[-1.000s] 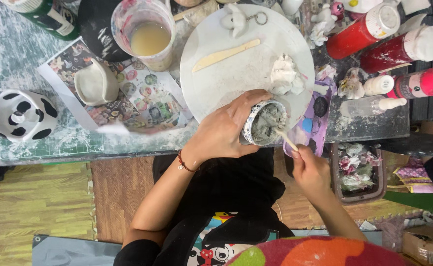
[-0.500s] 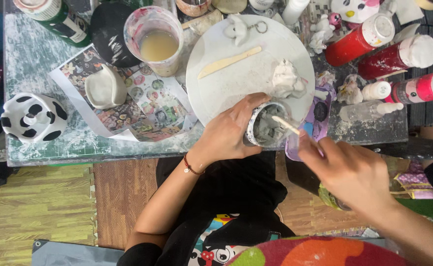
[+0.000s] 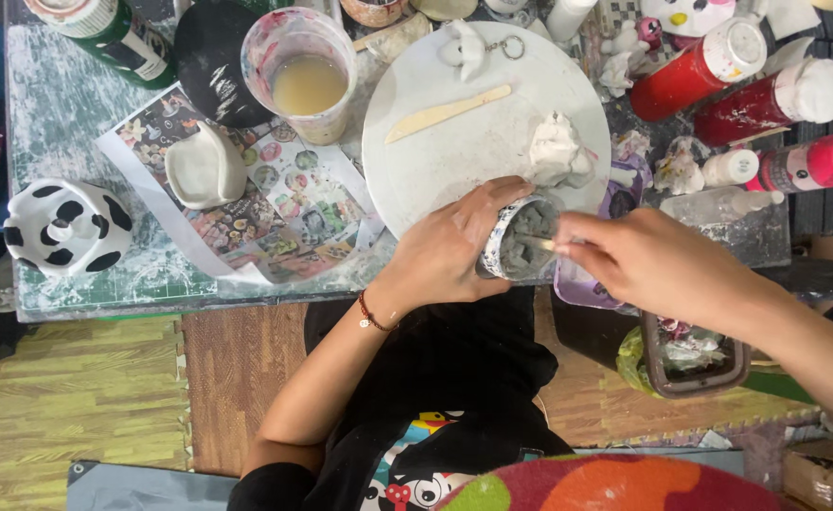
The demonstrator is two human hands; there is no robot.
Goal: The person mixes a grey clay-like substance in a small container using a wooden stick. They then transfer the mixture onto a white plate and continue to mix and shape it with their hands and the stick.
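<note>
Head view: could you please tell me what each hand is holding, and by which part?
The left hand grips the small patterned cup around its side wall. The right hand pinches a thin wooden stick by its outer end, its tip inside the cup.

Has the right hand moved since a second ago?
Yes. The right hand rose from below the table edge to level with the small cup, beside the white round board.

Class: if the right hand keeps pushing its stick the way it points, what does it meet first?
Probably the grey paste inside the small cup, which the left hand grips; the right hand aims its stick into it.
</note>
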